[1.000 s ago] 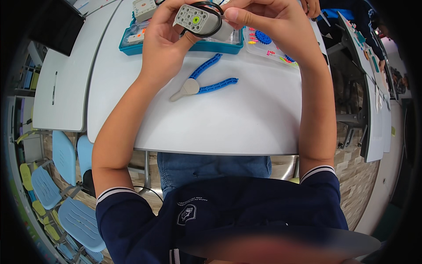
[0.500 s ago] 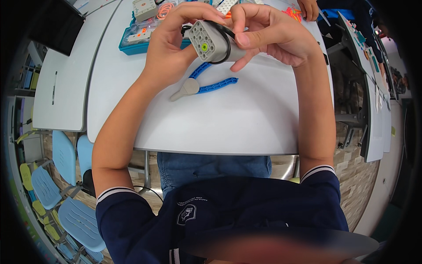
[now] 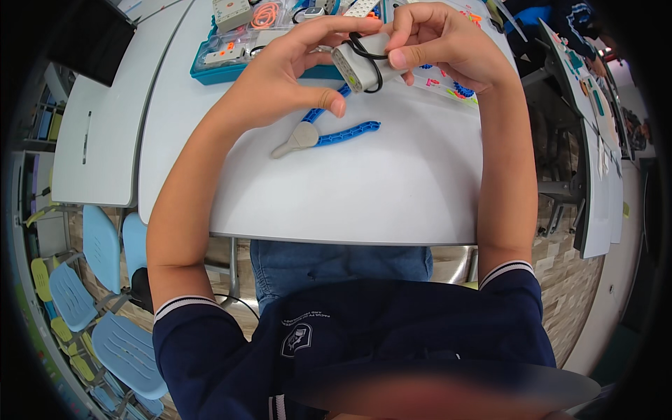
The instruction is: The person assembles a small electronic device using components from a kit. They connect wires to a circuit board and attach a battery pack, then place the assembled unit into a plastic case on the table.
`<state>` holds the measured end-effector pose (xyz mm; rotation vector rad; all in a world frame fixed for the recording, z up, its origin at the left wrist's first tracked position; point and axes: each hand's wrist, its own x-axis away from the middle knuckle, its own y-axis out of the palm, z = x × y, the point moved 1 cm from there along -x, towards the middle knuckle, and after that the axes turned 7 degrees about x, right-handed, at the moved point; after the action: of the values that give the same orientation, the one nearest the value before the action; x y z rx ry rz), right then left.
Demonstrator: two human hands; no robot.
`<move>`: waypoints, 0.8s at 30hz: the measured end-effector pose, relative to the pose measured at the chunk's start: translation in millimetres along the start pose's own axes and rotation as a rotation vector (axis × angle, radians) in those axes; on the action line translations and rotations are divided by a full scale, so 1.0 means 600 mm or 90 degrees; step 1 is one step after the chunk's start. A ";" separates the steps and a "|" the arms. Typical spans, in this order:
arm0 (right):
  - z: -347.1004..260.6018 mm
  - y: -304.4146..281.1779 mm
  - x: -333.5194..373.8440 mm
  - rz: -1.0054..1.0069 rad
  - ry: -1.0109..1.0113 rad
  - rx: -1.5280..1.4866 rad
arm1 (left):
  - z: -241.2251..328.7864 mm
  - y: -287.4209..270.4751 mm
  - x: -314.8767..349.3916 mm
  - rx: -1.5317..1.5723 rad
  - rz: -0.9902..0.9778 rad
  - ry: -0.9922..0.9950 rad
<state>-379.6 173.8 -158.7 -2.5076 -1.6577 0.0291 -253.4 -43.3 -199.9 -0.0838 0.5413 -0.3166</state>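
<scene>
A light grey plastic building-kit block with a holed end face, perhaps a motor, is held up above the far part of the table. Its black cable is looped around it. My right hand pinches the block and cable between thumb and fingers at the right end. My left hand is spread around the other end, thumb apart from the block; whether its fingertips touch the far side is hard to see. Below the hands lies a pliers-like tool with blue handles and a grey head, its handles spread.
Behind my left hand stands a teal tray with bagged parts, an orange cable coil and a grey box. Small bright parts lie behind my right hand. A screen stands left; blue chairs are at lower left.
The block has turned and shifted right with my right hand. My left thumb has come off it and the left fingers have spread. Another person's hand at the far right edge has gone.
</scene>
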 end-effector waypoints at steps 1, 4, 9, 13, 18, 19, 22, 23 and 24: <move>0.000 -0.001 0.000 -0.010 0.000 0.032 | 0.002 0.003 0.000 0.017 0.010 -0.012; -0.001 0.004 0.001 -0.041 -0.010 0.041 | 0.005 0.008 0.002 -0.017 0.019 -0.042; -0.006 0.018 -0.004 -0.058 -0.037 0.029 | 0.007 0.014 0.001 -0.158 0.054 0.033; 0.001 0.019 -0.011 -0.041 -0.033 0.020 | 0.003 0.013 0.000 -0.227 0.075 0.082; 0.013 0.024 -0.022 -0.028 -0.086 -0.025 | -0.002 0.012 0.005 -0.231 0.154 0.107; 0.013 0.027 -0.024 -0.027 -0.094 -0.021 | -0.003 0.013 0.006 -0.228 0.173 0.108; 0.012 0.033 -0.019 0.021 -0.085 -0.014 | -0.005 0.013 0.007 -0.258 0.196 0.122; 0.013 0.036 -0.020 0.044 -0.077 -0.012 | -0.005 0.012 0.007 -0.265 0.206 0.122; 0.014 0.039 -0.023 0.051 -0.119 -0.002 | -0.005 0.011 0.007 -0.272 0.216 0.122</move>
<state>-364.3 152.8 -170.9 -2.6434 -1.6202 0.2764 -249.8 -38.4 -205.5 -0.3730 0.7951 0.1273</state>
